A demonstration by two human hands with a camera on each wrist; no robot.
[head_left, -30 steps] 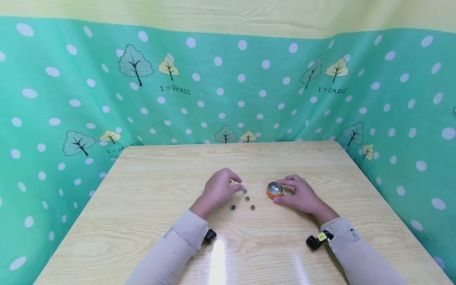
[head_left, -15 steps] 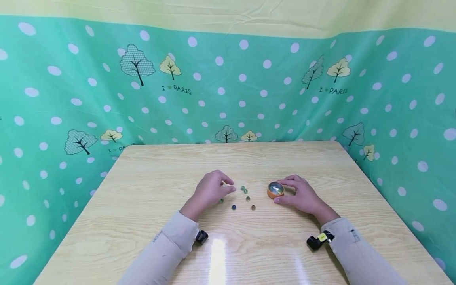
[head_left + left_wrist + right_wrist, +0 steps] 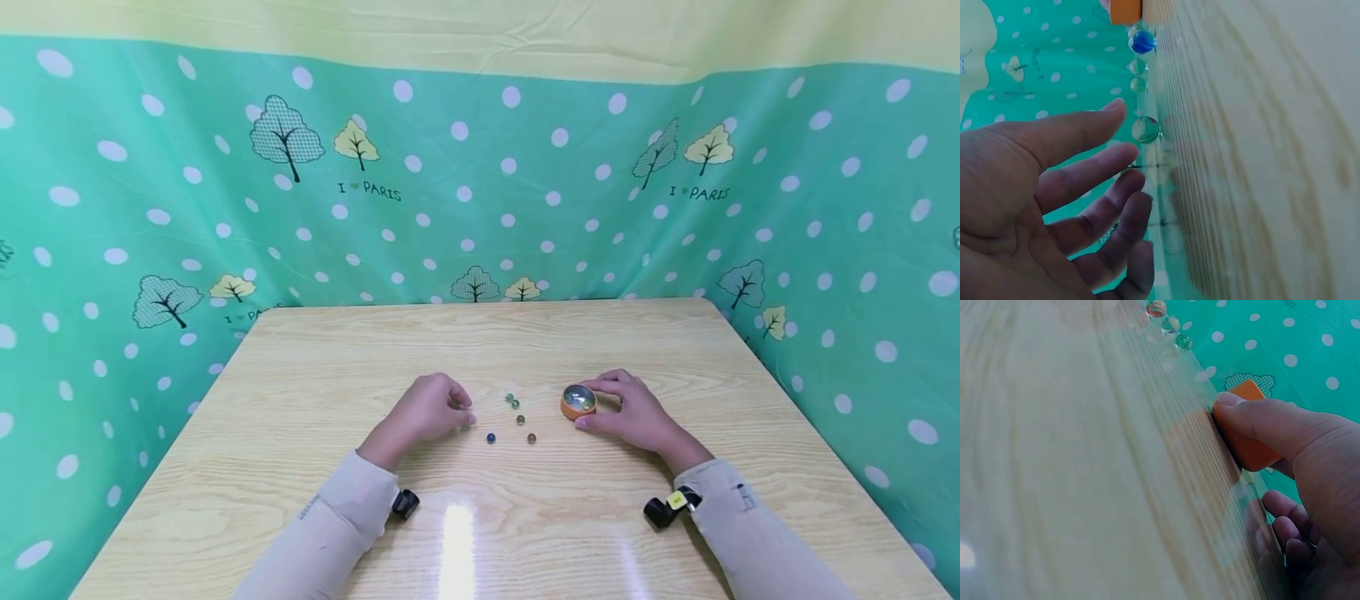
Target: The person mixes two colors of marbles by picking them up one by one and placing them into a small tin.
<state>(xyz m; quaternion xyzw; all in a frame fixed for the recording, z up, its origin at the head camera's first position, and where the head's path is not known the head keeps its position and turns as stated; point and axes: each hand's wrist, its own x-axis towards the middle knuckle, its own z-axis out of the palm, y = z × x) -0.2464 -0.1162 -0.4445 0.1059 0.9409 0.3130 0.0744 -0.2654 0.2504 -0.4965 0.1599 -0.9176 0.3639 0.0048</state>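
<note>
I find the left hand (image 3: 424, 408) empty, fingers apart, beside a greenish marble (image 3: 1145, 129); five other marbles (image 3: 491, 437) lie loose on the table (image 3: 337, 358). Marble work judged unfinished. Rightward, the orange container (image 3: 577, 413), contents unclear, stands pinched by the right hand's (image 3: 632, 410) fingers.

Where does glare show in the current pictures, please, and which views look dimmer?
Head: brightest, a white glare streak low on the table, a fainter one to its right; left wrist: dimmer, no bright spot; right wrist: also dimmer, a bright spot at the left edge, the orange round object mirrored in the table.
</note>
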